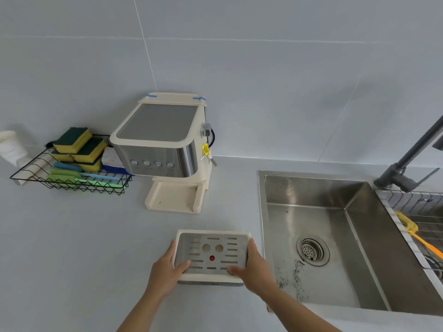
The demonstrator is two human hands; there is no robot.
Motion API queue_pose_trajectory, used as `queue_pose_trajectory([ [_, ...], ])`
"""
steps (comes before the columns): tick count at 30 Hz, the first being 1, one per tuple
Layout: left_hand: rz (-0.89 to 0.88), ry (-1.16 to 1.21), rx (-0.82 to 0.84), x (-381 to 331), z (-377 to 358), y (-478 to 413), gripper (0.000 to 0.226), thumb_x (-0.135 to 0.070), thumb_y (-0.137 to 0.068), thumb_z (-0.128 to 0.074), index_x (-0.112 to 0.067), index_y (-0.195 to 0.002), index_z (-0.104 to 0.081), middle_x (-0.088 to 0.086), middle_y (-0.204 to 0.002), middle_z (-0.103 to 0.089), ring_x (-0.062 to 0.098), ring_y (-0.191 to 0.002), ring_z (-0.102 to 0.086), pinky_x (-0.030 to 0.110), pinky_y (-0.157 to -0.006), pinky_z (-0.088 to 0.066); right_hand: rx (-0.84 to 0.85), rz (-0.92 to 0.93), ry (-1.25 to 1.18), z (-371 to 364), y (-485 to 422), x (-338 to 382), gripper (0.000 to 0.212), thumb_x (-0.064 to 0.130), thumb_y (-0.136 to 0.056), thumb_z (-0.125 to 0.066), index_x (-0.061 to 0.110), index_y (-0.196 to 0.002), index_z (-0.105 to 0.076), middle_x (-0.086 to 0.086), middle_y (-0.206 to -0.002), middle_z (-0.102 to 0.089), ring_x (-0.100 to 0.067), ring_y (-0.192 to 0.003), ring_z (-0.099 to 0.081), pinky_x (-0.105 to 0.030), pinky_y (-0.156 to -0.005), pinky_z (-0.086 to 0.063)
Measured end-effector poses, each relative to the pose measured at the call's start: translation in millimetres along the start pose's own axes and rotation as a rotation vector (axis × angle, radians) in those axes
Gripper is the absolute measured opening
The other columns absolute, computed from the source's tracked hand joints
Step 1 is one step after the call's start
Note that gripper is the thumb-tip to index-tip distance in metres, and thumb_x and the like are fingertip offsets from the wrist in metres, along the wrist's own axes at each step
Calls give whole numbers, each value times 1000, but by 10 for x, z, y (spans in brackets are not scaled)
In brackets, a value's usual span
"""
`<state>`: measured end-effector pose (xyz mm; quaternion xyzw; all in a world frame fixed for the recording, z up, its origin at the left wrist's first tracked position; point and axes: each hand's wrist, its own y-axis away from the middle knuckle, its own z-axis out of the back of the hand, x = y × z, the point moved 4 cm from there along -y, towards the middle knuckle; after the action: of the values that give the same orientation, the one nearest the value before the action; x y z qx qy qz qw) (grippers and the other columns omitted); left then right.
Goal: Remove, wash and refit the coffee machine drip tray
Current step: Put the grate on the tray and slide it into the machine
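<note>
The drip tray point(212, 234), cream plastic with a slotted steel grille and a red float dot, is out of the machine and sits low over the counter in front of me. My left hand point(166, 271) grips its left side, thumb on the grille. My right hand point(254, 267) grips its right side, thumb on the grille too. The cream and steel coffee machine point(163, 140) stands behind by the wall, its base slot point(175, 197) bare.
A steel sink point(335, 236) with a drain strainer and dark grounds specks lies right of the tray, a dark faucet point(407, 161) behind it. A wire basket point(69, 173) of sponges and brushes stands left of the machine. A dish rack with a yellow brush point(417, 236) is at far right.
</note>
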<state>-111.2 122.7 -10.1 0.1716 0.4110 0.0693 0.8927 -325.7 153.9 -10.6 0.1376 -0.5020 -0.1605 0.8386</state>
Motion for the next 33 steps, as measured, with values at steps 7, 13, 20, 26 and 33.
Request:
queue_pose_trajectory([
  [7, 23, 28, -94, -150, 265, -137, 74, -24, -86, -59, -16, -144, -15, 11, -132, -53, 26, -115, -52, 34, -96, -43, 67, 96, -16, -2, -354, 339, 59, 9, -77, -70, 22, -120, -31, 1, -121, -53, -11, -101, -58, -16, -67, -54],
  [13, 33, 59, -127, -175, 526, -270, 73, -22, -86, -58, -15, -144, -14, 10, -135, -50, 25, -116, -52, 34, -98, -43, 95, 137, 11, -147, -582, 575, 61, 9, -79, -67, 22, -124, -28, 6, -115, -53, -6, -93, -55, -7, -53, -50],
  [20, 28, 112, -111, 5, 853, -630, 75, -20, -85, -60, -15, -144, -13, 9, -141, -44, 26, -123, -47, 33, -104, -38, 83, 148, -5, -431, -835, 856, 61, 5, -80, -62, 20, -128, -28, 4, -115, -55, -4, -87, -57, -8, -58, -51],
  [26, -15, -26, -83, 185, 1084, -1030, 81, -28, -86, -57, -14, -145, -3, 3, -149, -32, 20, -131, -41, 23, -105, -30, 22, 74, 56, -686, -997, 1085, 77, 12, -82, -62, 11, -142, -13, -5, -138, -45, -19, -119, -52, -28, -99, -47],
  [33, -61, -47, -6, 364, 1111, -1332, 84, -29, -86, -58, -14, -145, 0, 2, -151, -27, 18, -133, -38, 21, -107, -26, -64, -16, 72, -866, -1044, 1135, 78, 12, -82, -62, 11, -142, -13, -5, -137, -47, -19, -118, -53, -27, -99, -45],
])
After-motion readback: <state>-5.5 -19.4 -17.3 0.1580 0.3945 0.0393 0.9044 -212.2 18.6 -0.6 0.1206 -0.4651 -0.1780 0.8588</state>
